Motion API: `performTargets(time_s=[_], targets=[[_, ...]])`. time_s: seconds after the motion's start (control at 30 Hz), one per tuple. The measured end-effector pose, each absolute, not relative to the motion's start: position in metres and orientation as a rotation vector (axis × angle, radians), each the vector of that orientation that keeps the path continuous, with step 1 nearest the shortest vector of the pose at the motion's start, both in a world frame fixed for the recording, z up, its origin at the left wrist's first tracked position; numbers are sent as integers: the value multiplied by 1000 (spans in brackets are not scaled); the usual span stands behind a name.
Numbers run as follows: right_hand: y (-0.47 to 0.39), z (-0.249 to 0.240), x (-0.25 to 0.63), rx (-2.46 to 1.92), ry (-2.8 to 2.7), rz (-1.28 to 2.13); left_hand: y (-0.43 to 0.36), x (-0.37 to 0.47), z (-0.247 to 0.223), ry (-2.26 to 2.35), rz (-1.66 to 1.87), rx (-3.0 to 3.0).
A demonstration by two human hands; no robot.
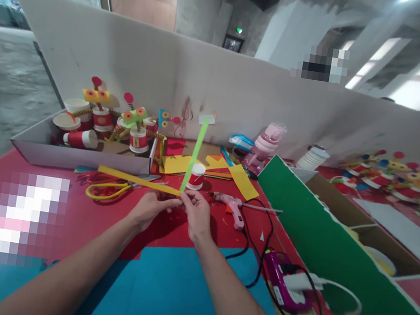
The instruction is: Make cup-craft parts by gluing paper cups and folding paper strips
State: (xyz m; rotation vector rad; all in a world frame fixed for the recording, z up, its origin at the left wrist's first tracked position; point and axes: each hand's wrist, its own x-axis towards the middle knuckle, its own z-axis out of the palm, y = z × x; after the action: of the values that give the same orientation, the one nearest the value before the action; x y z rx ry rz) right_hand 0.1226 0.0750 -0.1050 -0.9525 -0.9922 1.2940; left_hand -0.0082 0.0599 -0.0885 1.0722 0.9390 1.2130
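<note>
Two paper strips meet at a corner between my fingertips. The yellow paper strip (139, 179) runs off to the left, and the light green paper strip (196, 153) points up and away. My left hand (150, 207) is closed, pinching at the yellow strip's end near that corner. Thumb and fingers of my right hand (196, 214) pinch the corner itself, where the green strip lies against the yellow one. Just behind the green strip stands a small red and white paper cup (196, 177). Yellow-handled scissors (108, 192) lie under and beside the yellow strip.
A pink glue gun (232, 208) lies right of my hands, its black cord trailing to a purple power strip (282, 281). At the left, a box (83, 159) holds cup figures (139, 139). A green-walled box (317, 234) stands right; yellow paper pieces (243, 182) lie behind.
</note>
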Motion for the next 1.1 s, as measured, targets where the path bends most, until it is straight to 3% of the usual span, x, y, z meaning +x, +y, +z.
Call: performTargets(time_s=[0.33,0.73,1.1], targets=[[77,-100,129,-1004,-1207,1284,67,-13,-92,1157,1250,1152],[77,-104,123,-1014,-941,1431,66,-11,-94,1036,1292,1009],[75,-102,124,-1034,-1130,1216,64,-9,-91,1042,1261,1084]])
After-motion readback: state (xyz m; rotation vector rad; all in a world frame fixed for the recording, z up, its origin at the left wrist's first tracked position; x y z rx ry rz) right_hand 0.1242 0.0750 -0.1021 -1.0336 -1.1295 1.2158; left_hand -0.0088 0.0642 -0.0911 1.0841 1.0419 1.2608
